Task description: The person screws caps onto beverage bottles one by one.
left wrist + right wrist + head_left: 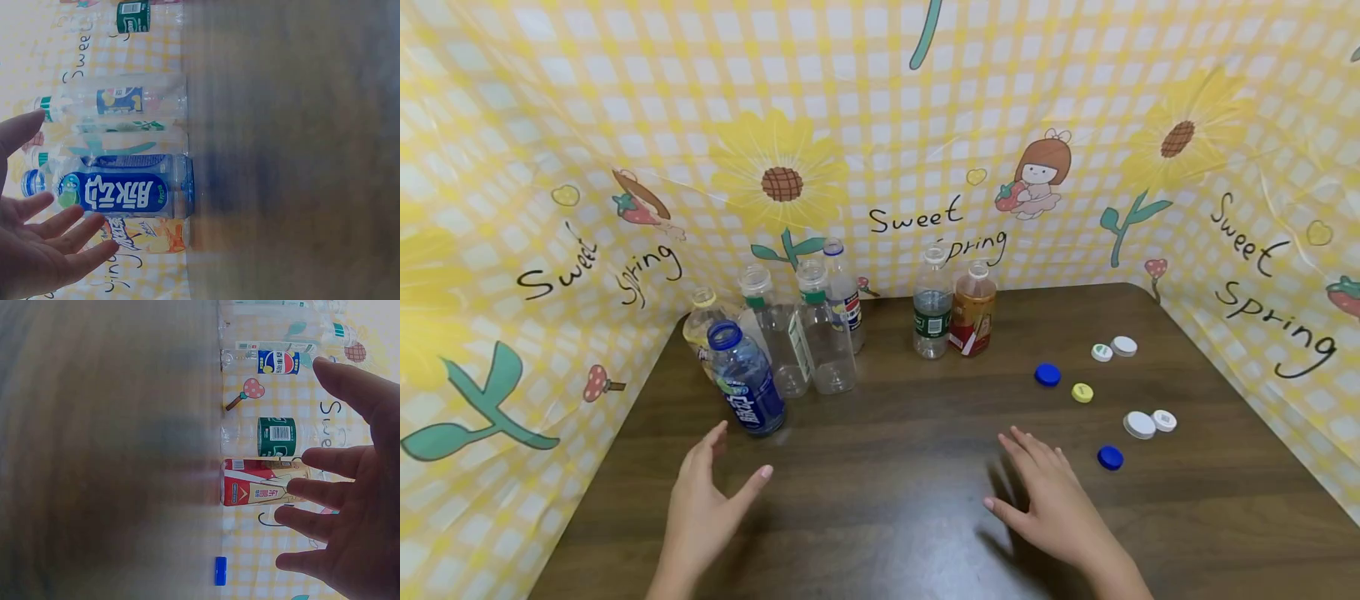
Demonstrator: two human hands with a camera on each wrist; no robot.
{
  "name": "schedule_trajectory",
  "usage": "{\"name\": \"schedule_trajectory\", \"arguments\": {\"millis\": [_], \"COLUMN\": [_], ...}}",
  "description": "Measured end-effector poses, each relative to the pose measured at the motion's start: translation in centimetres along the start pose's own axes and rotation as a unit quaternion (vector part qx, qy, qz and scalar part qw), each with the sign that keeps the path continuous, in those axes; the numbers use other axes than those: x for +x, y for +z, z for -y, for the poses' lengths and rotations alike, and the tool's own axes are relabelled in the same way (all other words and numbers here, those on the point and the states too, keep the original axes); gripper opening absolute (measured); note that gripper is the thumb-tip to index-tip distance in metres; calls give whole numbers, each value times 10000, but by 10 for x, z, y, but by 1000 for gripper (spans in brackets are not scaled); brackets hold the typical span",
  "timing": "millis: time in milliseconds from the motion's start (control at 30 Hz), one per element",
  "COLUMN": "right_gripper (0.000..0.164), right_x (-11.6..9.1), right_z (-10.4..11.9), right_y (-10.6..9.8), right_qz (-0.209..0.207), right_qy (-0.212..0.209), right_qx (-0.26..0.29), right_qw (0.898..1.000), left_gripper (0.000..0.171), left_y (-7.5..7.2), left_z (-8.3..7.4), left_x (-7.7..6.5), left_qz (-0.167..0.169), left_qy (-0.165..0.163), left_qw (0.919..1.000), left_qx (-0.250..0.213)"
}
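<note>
Seven plastic bottles (826,367) and seven loose plastic screw caps (1139,425) are recorded on the brown wood-grain tabletop (880,467). Reference item: the blue-tinted clear plastic bottle with a blue label and white lettering (751,400), upright, nearest the person of all the bottles. Assessed as light, seemingly drained, with thin walls liable to dent under a hard squeeze; smooth, hence possibly slippery; breakage judged unlikely, tipping more so. Recommended hold: round the labelled middle, thumb opposite the fingers, moderate pressure. Left hand (700,500): just on the near side of the reference item, fingers (69,240) and thumb spread wide, nothing held. Right hand (1051,492): well to the right of the reference item and nearer the person, fingers spread apart, likewise holding nothing. Comparison of views: the head view alone records all the caps, well right of the reference item; the right wrist view shows just a flat blue plastic cap (220,571), edge-on. The left wrist view discloses, beside the reference item, a plastic bottle with an orange-and-yellow label (169,237), largely masked by it in the head view.
</note>
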State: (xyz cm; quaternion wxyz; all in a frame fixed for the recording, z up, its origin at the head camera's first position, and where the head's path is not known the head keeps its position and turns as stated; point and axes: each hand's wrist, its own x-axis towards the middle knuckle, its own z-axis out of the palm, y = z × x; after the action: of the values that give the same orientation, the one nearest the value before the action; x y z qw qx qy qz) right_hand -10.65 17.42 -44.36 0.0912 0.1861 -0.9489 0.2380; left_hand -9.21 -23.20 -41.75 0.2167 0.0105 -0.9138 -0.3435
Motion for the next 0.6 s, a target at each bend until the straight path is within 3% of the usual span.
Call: {"name": "schedule_trajectory", "arguments": {"millis": [167,300,433,600], "right_gripper": [71,64,62,60], "right_x": [-1,-2,-1,0], "right_z": [-1,-1,-1,-1], "right_y": [2,2,1,0], "right_qz": [38,67,88,89], "right_qy": [7,-23,-50,-110], "right_qx": [41,68,71,38], "right_qw": [10000,10000,9999,9999], "left_gripper": [82,83,88,91], "left_y": [-2,-2,0,7], "left_z": [6,10,16,25], "left_x": [8,17,31,51], "left_qz": [-339,-388,-348,-602], "left_qy": [-411,-617,-921,-1104], "left_qw": [9981,9963,9926,9875], "left_qx": [-314,-449,-716,-952]}}
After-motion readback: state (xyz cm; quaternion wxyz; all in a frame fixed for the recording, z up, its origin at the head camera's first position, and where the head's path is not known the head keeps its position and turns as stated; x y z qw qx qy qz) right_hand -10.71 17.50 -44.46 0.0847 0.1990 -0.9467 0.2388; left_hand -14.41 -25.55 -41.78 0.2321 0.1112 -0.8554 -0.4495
